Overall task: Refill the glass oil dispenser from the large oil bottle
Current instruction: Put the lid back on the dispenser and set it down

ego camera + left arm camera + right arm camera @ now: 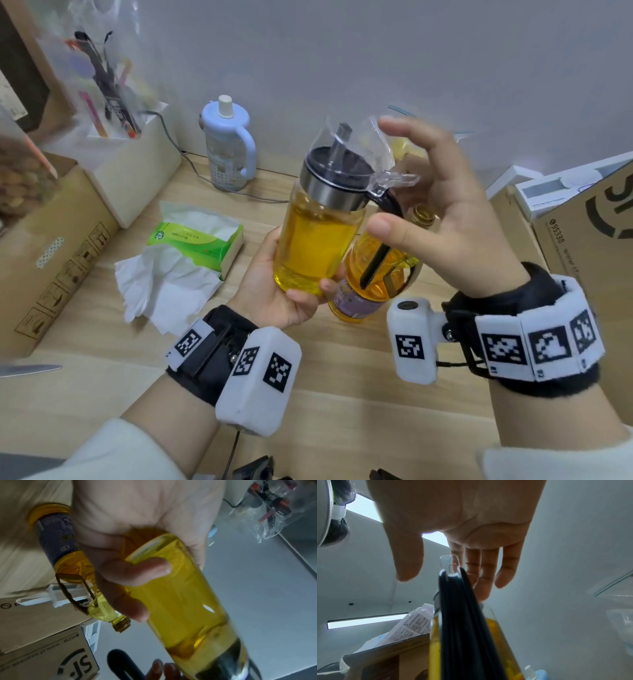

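Observation:
My left hand (291, 294) grips the base of the glass oil dispenser (315, 240) and holds it up, tilted a little to the right. The dispenser (185, 601) holds yellow oil and carries a black and steel top (337, 171) with a clear flip lid and a black handle (458, 622). My right hand (442, 212) is open beside the top, fingers spread, the thumb near the handle; I cannot tell if it touches. The large oil bottle (373, 291) stands uncapped on the table behind the dispenser, its neck (120, 624) bare.
A wooden table (342, 411) carries a green tissue pack (202, 243) with loose tissues at the left and a pale blue kettle (227, 144) at the back. Cardboard boxes (58, 246) stand at the left and a printed box (589, 233) at the right.

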`<action>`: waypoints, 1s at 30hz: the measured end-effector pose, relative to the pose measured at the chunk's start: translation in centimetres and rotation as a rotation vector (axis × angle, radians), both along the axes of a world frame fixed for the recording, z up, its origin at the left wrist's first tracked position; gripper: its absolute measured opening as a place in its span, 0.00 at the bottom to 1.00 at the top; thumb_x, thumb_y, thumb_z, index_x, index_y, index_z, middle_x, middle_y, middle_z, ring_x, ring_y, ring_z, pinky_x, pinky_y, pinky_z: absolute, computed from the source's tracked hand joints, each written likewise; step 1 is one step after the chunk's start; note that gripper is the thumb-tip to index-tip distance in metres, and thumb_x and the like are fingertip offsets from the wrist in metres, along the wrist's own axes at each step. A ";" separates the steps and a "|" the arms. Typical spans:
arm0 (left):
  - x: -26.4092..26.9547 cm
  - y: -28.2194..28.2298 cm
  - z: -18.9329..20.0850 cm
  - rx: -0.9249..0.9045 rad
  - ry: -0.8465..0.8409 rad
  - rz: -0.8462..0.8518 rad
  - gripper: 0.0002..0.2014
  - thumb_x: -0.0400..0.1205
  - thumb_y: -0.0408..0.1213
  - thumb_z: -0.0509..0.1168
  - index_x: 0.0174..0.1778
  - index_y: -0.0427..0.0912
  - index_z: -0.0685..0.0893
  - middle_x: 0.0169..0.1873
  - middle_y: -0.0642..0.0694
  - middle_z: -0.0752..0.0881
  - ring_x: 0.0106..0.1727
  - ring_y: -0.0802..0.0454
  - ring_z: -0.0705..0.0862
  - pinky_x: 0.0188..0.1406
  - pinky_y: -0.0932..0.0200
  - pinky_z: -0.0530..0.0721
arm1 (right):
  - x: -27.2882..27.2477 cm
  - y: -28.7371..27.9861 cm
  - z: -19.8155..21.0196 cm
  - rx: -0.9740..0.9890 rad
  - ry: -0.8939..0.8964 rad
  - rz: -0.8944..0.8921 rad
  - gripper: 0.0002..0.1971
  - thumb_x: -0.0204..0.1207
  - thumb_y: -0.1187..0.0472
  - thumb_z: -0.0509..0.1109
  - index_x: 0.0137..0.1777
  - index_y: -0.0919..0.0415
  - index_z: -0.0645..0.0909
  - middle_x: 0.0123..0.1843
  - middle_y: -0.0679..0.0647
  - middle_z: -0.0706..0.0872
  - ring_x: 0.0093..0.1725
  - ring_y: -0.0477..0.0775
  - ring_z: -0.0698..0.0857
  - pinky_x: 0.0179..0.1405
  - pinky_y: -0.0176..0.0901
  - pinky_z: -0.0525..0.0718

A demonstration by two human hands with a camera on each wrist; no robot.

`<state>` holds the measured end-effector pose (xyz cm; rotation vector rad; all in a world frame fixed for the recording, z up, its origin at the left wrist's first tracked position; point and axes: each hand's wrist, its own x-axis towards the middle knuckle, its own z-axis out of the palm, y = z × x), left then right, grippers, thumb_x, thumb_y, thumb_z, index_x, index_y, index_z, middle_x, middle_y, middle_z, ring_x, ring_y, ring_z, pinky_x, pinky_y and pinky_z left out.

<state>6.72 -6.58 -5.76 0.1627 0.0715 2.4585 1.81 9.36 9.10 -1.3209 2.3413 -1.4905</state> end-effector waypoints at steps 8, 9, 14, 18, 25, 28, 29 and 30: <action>0.5 1.4 0.9 0.098 0.117 0.095 0.31 0.74 0.46 0.71 0.70 0.35 0.72 0.61 0.30 0.81 0.55 0.36 0.82 0.40 0.60 0.83 | -0.1 -1.2 -0.9 -0.276 -0.286 -0.105 0.39 0.52 0.58 0.81 0.67 0.54 0.74 0.66 0.53 0.83 0.62 0.50 0.85 0.58 0.45 0.84; 0.6 1.6 1.1 0.066 0.120 0.144 0.31 0.73 0.46 0.72 0.69 0.36 0.74 0.60 0.31 0.82 0.55 0.37 0.83 0.39 0.62 0.83 | 0.0 -1.3 -0.9 -0.305 -0.311 -0.119 0.38 0.53 0.59 0.80 0.67 0.55 0.74 0.63 0.51 0.84 0.60 0.48 0.86 0.54 0.41 0.85; 0.6 2.3 2.7 -0.232 0.005 0.472 0.34 0.54 0.50 0.83 0.56 0.42 0.85 0.46 0.39 0.89 0.40 0.45 0.86 0.23 0.68 0.81 | 0.3 -2.5 -1.0 -0.413 -0.368 -0.203 0.40 0.55 0.59 0.79 0.70 0.67 0.73 0.61 0.61 0.85 0.59 0.55 0.86 0.54 0.45 0.86; 0.5 2.3 2.7 -0.284 -0.039 0.521 0.43 0.50 0.50 0.83 0.61 0.42 0.78 0.45 0.39 0.89 0.40 0.45 0.87 0.23 0.66 0.83 | 0.2 -2.5 -1.2 -0.360 -0.386 -0.239 0.41 0.56 0.55 0.81 0.71 0.63 0.72 0.64 0.61 0.84 0.60 0.54 0.86 0.58 0.52 0.86; 0.9 0.8 2.5 -0.481 0.193 0.410 0.36 0.52 0.50 0.83 0.57 0.47 0.85 0.50 0.43 0.90 0.51 0.45 0.88 0.43 0.49 0.89 | 0.3 -1.4 -1.3 -0.273 -0.347 -0.260 0.34 0.52 0.42 0.71 0.59 0.60 0.79 0.28 0.39 0.84 0.22 0.37 0.81 0.20 0.29 0.78; 0.8 -0.2 3.9 -0.629 0.414 0.369 0.34 0.55 0.46 0.82 0.59 0.48 0.84 0.51 0.45 0.90 0.53 0.47 0.87 0.49 0.45 0.88 | 0.1 -1.1 -1.5 -0.387 -0.441 -0.110 0.34 0.49 0.44 0.75 0.54 0.62 0.78 0.22 0.41 0.83 0.15 0.38 0.74 0.14 0.29 0.71; 0.7 -0.6 4.5 -0.697 0.452 0.368 0.35 0.54 0.44 0.83 0.59 0.46 0.83 0.51 0.45 0.90 0.52 0.47 0.87 0.49 0.46 0.88 | 0.0 -1.1 -1.5 -0.430 -0.470 -0.055 0.34 0.49 0.45 0.77 0.54 0.64 0.78 0.22 0.42 0.83 0.15 0.37 0.74 0.14 0.28 0.69; 0.7 -0.9 5.3 -0.789 0.494 0.377 0.37 0.51 0.41 0.83 0.59 0.45 0.82 0.50 0.46 0.90 0.52 0.48 0.87 0.48 0.49 0.88 | 0.1 -1.1 -1.4 -0.463 -0.495 0.000 0.35 0.49 0.47 0.78 0.54 0.66 0.77 0.22 0.43 0.84 0.16 0.37 0.75 0.14 0.27 0.70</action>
